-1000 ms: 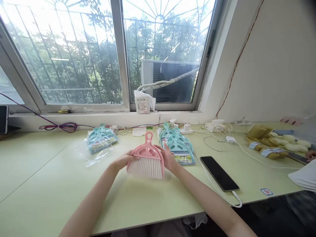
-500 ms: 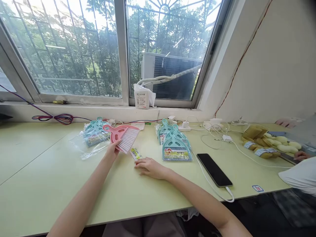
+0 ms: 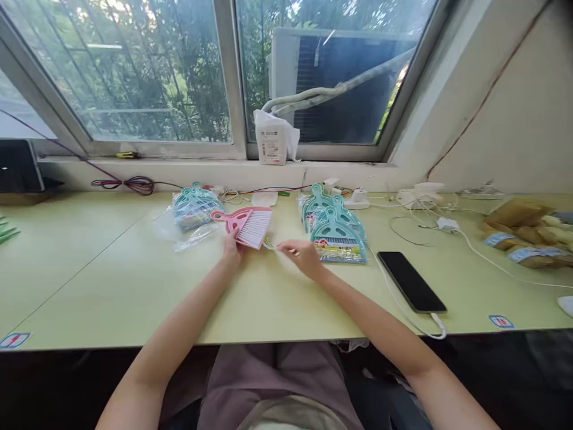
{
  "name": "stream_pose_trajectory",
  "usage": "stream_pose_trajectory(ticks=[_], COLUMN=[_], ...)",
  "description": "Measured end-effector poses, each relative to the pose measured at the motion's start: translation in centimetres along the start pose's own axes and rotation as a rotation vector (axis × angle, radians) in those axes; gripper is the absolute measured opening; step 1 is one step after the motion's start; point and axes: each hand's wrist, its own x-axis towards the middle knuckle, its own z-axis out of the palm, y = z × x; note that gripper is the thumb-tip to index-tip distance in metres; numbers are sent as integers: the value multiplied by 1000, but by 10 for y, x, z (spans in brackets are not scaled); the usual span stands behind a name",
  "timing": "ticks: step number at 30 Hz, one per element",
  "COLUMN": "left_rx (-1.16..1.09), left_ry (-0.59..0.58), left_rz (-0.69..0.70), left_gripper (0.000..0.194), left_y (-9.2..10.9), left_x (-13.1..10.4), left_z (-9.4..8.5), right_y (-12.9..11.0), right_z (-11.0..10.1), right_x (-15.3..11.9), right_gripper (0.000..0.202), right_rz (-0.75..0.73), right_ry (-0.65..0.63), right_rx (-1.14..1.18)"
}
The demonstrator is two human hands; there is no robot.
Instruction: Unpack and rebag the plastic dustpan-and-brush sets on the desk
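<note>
My left hand (image 3: pixel 232 246) grips a pink dustpan with a white-bristled brush (image 3: pixel 253 228), its handle pointing left. Just right of the bristles, my right hand (image 3: pixel 301 255) pinches the end of a printed card (image 3: pixel 268 243), seen mostly edge-on and partly behind the brush. To the right lie several teal dustpan sets (image 3: pixel 338 230) in clear wrapping, overlapping each other. Behind my left hand, more wrapped teal sets (image 3: pixel 192 209) rest beside loose clear plastic (image 3: pixel 194 237).
A black phone (image 3: pixel 410 280) on a white cable lies at the right. Cables and plugs (image 3: pixel 421 196) run along the wall. Brown bundles (image 3: pixel 528 233) sit at the far right. A tissue pack (image 3: pixel 272 140) stands on the sill.
The view has tilted down and shifted left. My right hand has lifted the card off the table towards the brush; my left hand still holds the pink set.
</note>
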Motion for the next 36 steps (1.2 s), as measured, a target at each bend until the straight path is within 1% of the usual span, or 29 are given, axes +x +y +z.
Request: stream_pose_trajectory(ticks=[2,3,5,7,9,11,12,14,16,19,23,25,27,29,31,33,34,35,36], left_rx=[-23,-35,-46,-35,-16,2,10,29,46,66,110,135,162,190,212,241,257,274,289], left_ry=[25,31,37,24,-18,-77,-105,-146,-168,-198,-199,-223,-279,-339,-388,-420,-428,-433,-438], left_rz=[29,44,43,13,-13,-25,-28,-33,-38,-49,-63,-55,-17,44,87,75,58,39,21], left_gripper=[18,20,22,23,26,31,33,35,37,38,35,38,46,56,61,64,64,64,63], left_y=[-3,-3,-5,-7,-12,-17,-20,-24,-27,-26,-26,-27,-28,-30,-32,-35,-37,-39,-40], left_x=[-1,-2,-5,-9,-14,-18,-19,-22,-24,-25,-25,-26,-29,-35,-46,-59,-66,-73,-79], left_z=[1,1,3,3,4,4,4,5,5,5,4,3,3,4,7,10,12,14,15], right_y=[-2,-3,-1,4,9,11,10,5,-1,-8,-8,-5,-2,-1,0,0,-1,-3,-5], right_z=[-14,-21,-33,-42,-45,-45,-43,-38,-32,-24,-21,-22,-23,-22,-18,-10,-6,-1,2], right_x=[7,11,18,22,24,23,21,19,17,15,14,13,12,8,3,-2,-4,-7,-8], right_gripper=[26,30,36,41,46,48,49,50,50,49,45,41,36,31,27,25,25,26,27], right_rz=[132,197,301,391,420,400,386,372,371,349,329,280,185,56,-78,-164,-177,-164,-144], right_ry=[269,356,467,586,739,836,846,809,780,810,847,820,757,634,407,122,10,-69,-115], right_rx=[148,251,412,522,558,530,510,498,538,555,424,345,216,8,-258,-533,-653,-749,-810])
